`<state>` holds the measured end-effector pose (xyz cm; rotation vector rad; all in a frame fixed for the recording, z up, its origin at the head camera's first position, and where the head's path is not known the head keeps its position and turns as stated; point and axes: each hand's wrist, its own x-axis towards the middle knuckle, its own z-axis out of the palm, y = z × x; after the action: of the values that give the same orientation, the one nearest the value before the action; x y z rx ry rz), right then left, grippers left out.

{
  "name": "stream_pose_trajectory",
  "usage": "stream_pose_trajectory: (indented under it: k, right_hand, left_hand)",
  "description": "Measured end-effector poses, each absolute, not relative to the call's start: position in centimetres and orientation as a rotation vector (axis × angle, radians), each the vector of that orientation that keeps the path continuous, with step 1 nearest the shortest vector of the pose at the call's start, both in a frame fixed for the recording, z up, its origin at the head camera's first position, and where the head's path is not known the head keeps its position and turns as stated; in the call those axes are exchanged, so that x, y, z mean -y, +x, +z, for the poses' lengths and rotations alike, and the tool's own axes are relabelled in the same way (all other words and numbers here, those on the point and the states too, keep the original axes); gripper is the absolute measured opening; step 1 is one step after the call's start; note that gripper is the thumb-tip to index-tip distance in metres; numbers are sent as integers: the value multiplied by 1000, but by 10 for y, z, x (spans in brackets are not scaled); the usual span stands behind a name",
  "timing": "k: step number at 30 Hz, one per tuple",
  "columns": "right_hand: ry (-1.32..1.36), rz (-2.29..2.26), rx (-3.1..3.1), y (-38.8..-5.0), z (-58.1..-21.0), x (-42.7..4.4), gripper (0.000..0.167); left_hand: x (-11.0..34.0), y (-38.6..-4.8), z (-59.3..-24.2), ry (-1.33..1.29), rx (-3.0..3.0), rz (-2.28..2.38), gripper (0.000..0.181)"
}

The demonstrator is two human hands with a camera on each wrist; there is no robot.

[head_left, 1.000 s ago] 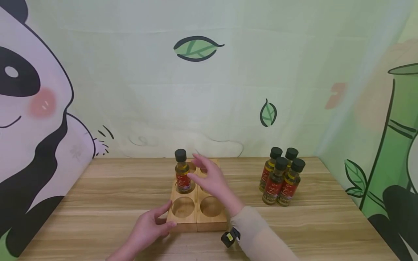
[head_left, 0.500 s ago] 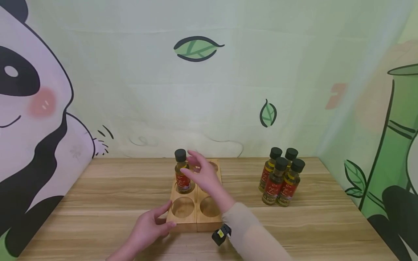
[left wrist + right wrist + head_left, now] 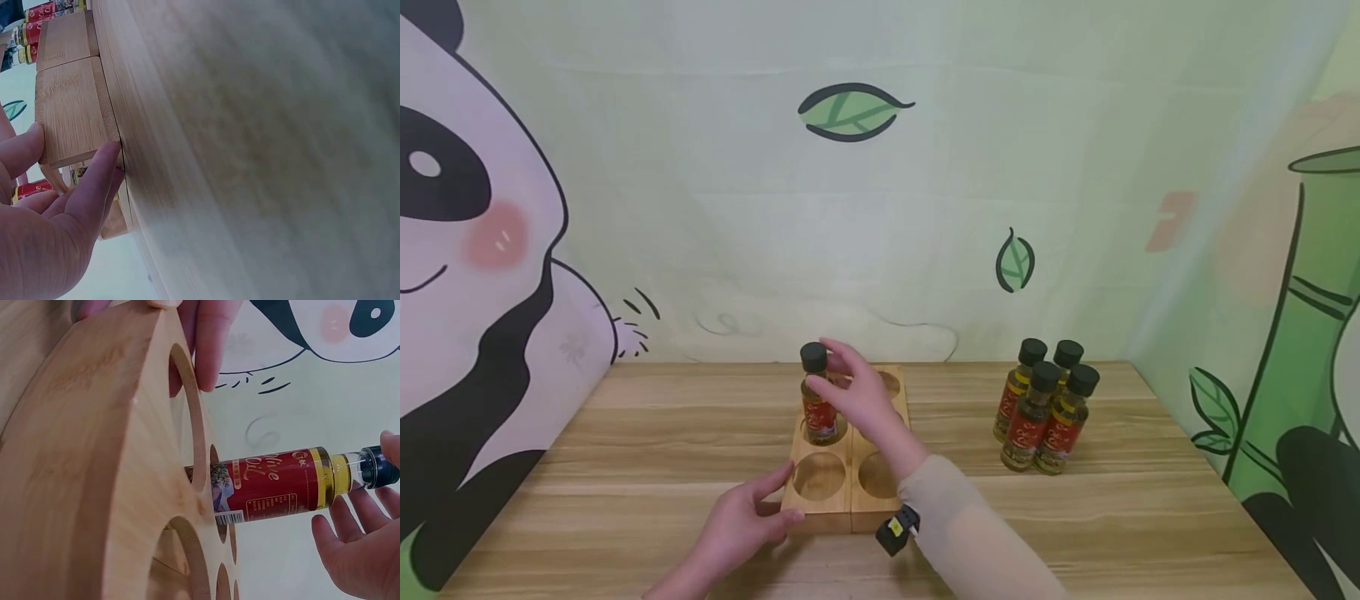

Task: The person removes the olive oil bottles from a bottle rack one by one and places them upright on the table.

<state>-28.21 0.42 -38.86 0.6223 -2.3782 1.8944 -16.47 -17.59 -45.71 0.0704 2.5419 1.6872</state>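
A small olive oil bottle (image 3: 820, 408) with a black cap and red label stands in a left-row hole of the wooden bottle rack (image 3: 828, 510). My right hand (image 3: 865, 396) is at its neck and cap. The thumb passes in front of the bottle and the fingers reach behind. In the right wrist view, the right hand (image 3: 369, 544) has spread, relaxed fingers beside the bottle neck (image 3: 340, 475), with the thumb at the cap (image 3: 380, 467). My left hand (image 3: 737, 521) holds the rack's near left corner between thumb and fingers, also visible in the left wrist view (image 3: 50, 231).
Several more olive oil bottles (image 3: 1026, 429) stand upright in a tight cluster on the wooden table (image 3: 1150, 517), right of the rack. Behind the table hangs a printed backdrop (image 3: 722, 208). A small black wrist device (image 3: 897, 530) sits at my right sleeve.
My right hand has moved left, from just beside the bottle to around its neck and cap. The left hand, rack and bottles have stayed where they were.
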Motion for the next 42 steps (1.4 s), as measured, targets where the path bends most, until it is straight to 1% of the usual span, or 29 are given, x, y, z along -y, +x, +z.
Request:
stream_pose_trajectory:
  k: [5, 12, 23, 31, 42]
  right_hand:
    - [645, 1903, 2342, -282, -386, -1, 56]
    - [623, 1904, 2344, -253, -352, 0, 49]
    - [597, 1914, 2316, -254, -354, 3, 44]
    - [609, 1912, 2259, -279, -387, 4, 45]
    - [667, 1976, 2139, -274, -374, -5, 45]
  left_hand:
    - [176, -165, -458, 72, -2537, 1695, 71]
    - [176, -165, -459, 77, -2531, 1706, 71]
    - [176, -165, -459, 52, -2548, 1692, 70]
    - [177, -163, -458, 90, -2557, 1704, 70]
    - [176, -164, -459, 101, -2553, 1741, 69]
